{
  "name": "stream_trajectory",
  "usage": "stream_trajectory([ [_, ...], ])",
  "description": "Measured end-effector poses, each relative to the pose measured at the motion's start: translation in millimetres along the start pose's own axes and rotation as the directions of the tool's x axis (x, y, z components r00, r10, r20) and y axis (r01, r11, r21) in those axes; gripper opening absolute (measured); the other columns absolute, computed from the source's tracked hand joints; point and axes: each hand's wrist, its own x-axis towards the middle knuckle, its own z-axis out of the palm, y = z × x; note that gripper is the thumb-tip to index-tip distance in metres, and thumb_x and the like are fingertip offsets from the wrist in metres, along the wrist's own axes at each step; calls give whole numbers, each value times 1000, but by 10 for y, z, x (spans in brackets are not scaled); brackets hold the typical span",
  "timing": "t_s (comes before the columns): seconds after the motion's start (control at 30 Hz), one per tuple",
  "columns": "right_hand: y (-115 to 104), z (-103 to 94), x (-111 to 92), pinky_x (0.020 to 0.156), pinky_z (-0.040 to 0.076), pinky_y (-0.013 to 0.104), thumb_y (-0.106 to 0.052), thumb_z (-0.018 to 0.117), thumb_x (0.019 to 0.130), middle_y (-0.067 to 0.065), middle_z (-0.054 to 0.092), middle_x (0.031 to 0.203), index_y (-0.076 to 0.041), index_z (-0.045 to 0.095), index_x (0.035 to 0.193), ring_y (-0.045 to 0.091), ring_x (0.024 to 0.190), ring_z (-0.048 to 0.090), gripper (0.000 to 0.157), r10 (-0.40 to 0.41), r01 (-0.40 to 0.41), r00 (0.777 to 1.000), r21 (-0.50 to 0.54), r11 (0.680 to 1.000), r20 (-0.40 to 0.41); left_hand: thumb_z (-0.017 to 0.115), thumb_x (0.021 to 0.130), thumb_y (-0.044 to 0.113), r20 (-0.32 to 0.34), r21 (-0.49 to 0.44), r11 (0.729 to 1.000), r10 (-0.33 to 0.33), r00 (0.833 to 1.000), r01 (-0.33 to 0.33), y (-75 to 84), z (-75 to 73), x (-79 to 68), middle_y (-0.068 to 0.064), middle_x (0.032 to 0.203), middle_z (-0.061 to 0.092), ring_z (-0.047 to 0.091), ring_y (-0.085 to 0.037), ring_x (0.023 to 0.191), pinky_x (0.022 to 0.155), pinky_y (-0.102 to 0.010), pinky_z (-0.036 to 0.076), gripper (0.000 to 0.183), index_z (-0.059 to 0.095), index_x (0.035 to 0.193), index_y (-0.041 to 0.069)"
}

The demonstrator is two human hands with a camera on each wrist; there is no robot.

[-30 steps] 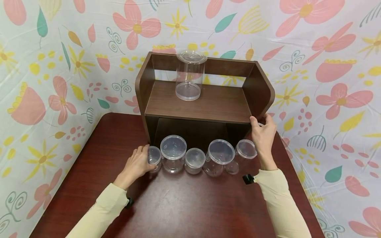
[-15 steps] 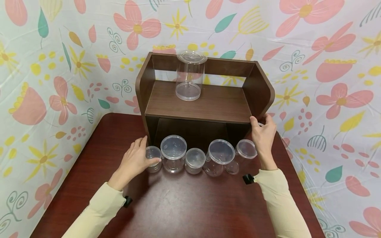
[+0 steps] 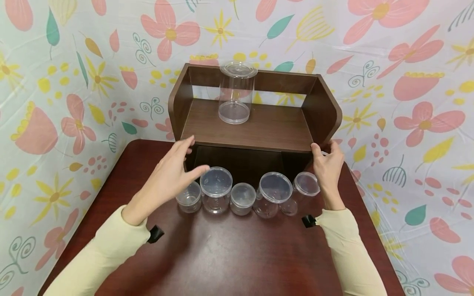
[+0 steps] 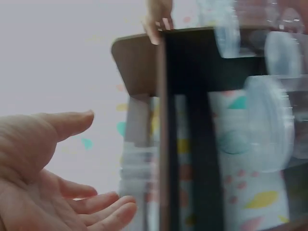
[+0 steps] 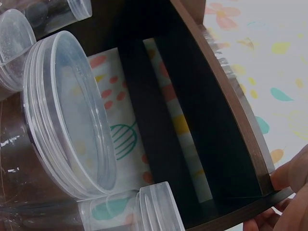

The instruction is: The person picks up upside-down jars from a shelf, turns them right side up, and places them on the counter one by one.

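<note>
My left hand (image 3: 163, 183) is raised over the left end of a row of clear lidded jars, fingers and thumb spread apart and holding nothing. It overlaps the leftmost small jar (image 3: 189, 202) in the head view, with the thumb in front of a large jar's lid (image 3: 216, 183). My right hand (image 3: 328, 170) grips the right front corner of a dark brown two-tier shelf (image 3: 244, 137). Its thumb presses the front edge of the middle board, and its fingers go round the side panel (image 5: 240, 120). A tall clear canister (image 3: 236, 96) stands on the upper tier.
Further along the row on the red-brown table (image 3: 229, 255) are a small jar (image 3: 242, 199), a large jar (image 3: 275, 189) and a right-hand small jar (image 3: 306, 185). They stand before the shelf's lower opening. A floral curtain (image 3: 74, 123) surrounds the table.
My left hand has let go of the leftmost small jar and risen toward the shelf's left front edge, fingers spreading. The right hand has stayed at the shelf corner.
</note>
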Motion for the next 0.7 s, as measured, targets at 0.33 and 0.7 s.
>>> stream_trajectory([
  [0.33,1,10,6,77,40,18,-5,71,92,20,66,92,12,66,100,9,84,55,19,-9,9,1000,-7,1000,-7,76,95,35,-107,-183,978,81,991,-100,474,-269,674,-15,156,39,47,-27,137,111,-39,44,89,27,162,3],
  [0.7,32,14,15,77,41,20,-6,71,92,18,67,93,10,67,102,9,85,55,20,0,0,1000,5,1000,-10,69,95,51,-64,-151,988,-8,998,-2,640,-298,1405,-8,166,26,37,-16,146,115,-29,35,94,21,165,9],
])
